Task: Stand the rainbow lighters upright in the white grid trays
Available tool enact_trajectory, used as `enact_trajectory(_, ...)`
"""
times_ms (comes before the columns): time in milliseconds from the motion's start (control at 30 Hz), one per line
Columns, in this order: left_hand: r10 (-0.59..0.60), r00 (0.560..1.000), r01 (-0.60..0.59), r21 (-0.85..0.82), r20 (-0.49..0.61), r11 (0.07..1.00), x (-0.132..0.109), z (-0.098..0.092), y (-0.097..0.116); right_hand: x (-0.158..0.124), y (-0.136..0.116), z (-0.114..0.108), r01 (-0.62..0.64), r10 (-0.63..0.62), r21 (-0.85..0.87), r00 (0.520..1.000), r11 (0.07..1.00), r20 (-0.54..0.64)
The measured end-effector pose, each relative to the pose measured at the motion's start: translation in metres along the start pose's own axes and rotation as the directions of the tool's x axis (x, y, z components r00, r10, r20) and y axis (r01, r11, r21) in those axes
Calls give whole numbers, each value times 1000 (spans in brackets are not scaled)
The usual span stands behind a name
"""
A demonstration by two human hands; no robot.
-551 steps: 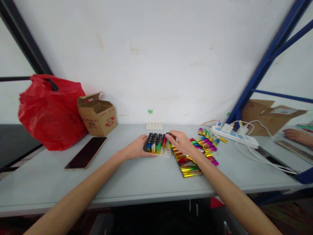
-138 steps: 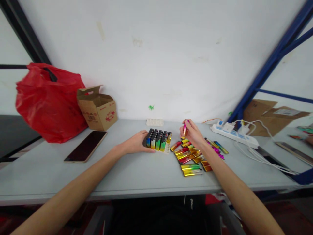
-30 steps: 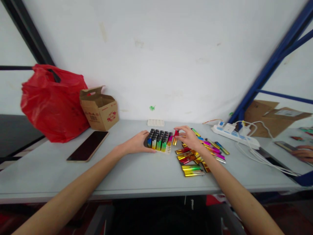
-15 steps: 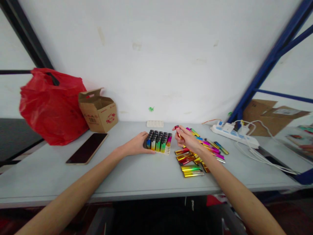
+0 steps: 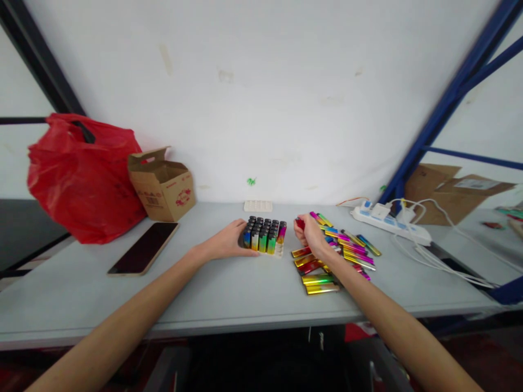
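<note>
Upright lighters (image 5: pixel 263 239) with black tops and shiny coloured bodies stand in rows in a white tray (image 5: pixel 279 250). My left hand (image 5: pixel 229 239) grips the left side of this set, thumb along the front and fingers round the back. To the right of the tray, my right hand (image 5: pixel 312 235) is closed round a red lighter (image 5: pixel 300 223), mostly hidden by the fingers. Under and beside my right wrist lies a loose pile of metallic lighters (image 5: pixel 357 253) in gold, red, pink, green and blue. The tray's front right corner shows bare slots.
A second white slotted tray (image 5: pixel 257 206) lies by the wall. On the left are a phone (image 5: pixel 144 248), an opened cardboard box (image 5: pixel 167 190) and a red plastic bag (image 5: pixel 85 179). A power strip (image 5: pixel 390 225) with white cables runs along the right, near a blue frame post (image 5: pixel 437 125).
My right hand has turned and closed further round the red lighter, staying right of the tray. My left hand keeps its hold. The view has shifted slightly.
</note>
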State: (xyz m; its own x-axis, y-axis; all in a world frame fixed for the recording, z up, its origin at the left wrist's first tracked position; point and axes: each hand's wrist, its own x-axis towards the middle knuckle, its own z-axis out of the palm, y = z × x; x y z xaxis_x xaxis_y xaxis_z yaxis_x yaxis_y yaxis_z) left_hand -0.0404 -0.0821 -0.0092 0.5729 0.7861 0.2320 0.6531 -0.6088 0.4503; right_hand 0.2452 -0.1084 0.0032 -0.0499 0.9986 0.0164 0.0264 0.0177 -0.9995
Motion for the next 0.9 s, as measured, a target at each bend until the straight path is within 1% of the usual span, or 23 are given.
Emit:
enact_trajectory(67, -7, 1000, 7, 5, 9, 1000, 0, 0, 0, 2, 0, -1, 21, -21, 13, 1000, 1000, 22)
enact_trajectory(167, -1, 1000, 1, 12, 11, 1000, 1, 0, -1, 4, -1, -4, 65, -69, 44, 992, 997, 109)
enact_trajectory(267, 11, 1000, -11, -7, 2, 1000, 0, -1, 0, 1, -4, -8, 171, -178, 58, 970, 984, 166)
enact_trajectory(333, 7, 1000, -7, -16, 1, 1000, 0, -1, 1, -3, -8, -11, 257, -253, 2, 951, 966, 177)
enact_trajectory(367, 3, 1000, -3, -15, 1, 1000, 0, -1, 1, -6, -10, -12, 304, -289, -57, 939, 951, 184)
enact_trajectory(433, 2, 1000, -2, -10, 5, 1000, 0, -2, 2, -10, -14, -14, 427, -390, -214, 900, 878, 196)
enact_trajectory(500, 6, 1000, -6, -6, 19, 1000, 0, -2, 2, -13, -17, -14, 560, -518, -374, 828, 739, 214)
enact_trajectory(533, 6, 1000, -6, -5, 27, 1000, 0, -2, 2, -14, -18, -14, 603, -568, -438, 792, 667, 225)
enact_trajectory(567, 4, 999, -4, -4, 33, 1000, 1, -3, 2, -15, -18, -14, 622, -591, -485, 770, 615, 239)
enact_trajectory(600, 1, 999, -1, -4, 36, 1000, 1, -3, 2, -15, -18, -14, 624, -589, -516, 766, 587, 256)
enact_trajectory(633, 0, 999, 1, -6, 36, 1000, 1, -3, 2, -16, -17, -14, 616, -571, -536, 774, 578, 273)
enact_trajectory(733, 14, 1000, -13, -15, 24, 1000, 1, -3, 2, -14, -13, -14, 594, -514, -549, 798, 588, 313)
enact_trajectory(900, 17, 999, -17, -18, 28, 1000, 0, -2, 1, -8, -4, -18, 609, -467, -540, 793, 581, 392)
